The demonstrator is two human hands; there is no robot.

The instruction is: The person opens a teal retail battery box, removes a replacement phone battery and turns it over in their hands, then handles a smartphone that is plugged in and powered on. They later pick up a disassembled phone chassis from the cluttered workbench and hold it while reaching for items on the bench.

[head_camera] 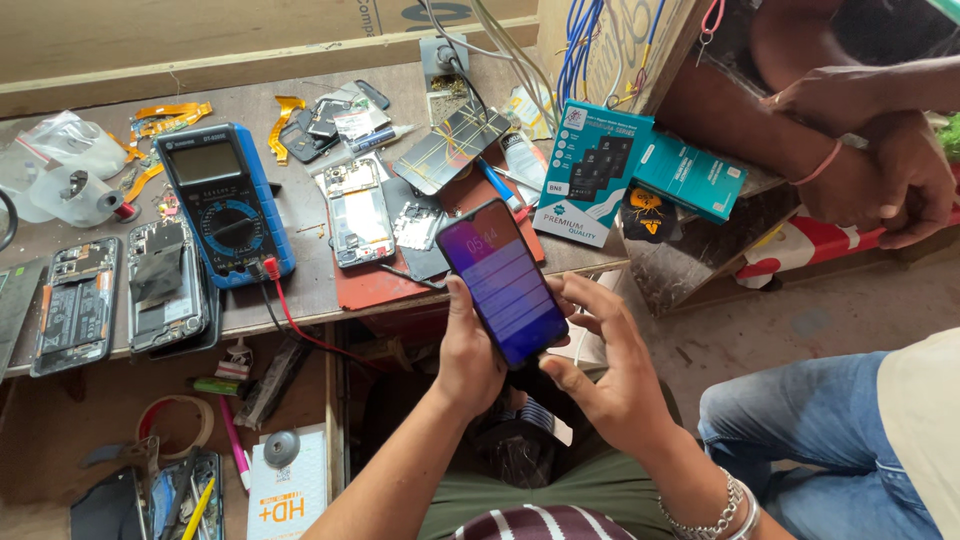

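Hands meet around a smartphone (503, 282) with its screen lit in purple and blue, held tilted above the near edge of the wooden workbench (300, 300). The left hand (468, 350) closes on the phone's left edge, thumb pressed along the side and fingers wrapped behind. The right hand (605, 365) is partly open, its thumb at the phone's lower right corner and its fingertips touching the right edge. On the bench behind the phone lie a blue-cased digital multimeter (225, 200) with a red test lead (290, 310) trailing off the edge, an opened phone body (358, 212) on a red mat (375, 285), and two more opened phones (120, 295) at the far left. A teal box (592, 170) stands just beyond the phone. At the upper right, another person's hands (880, 175) rest clasped, well apart from the phone.
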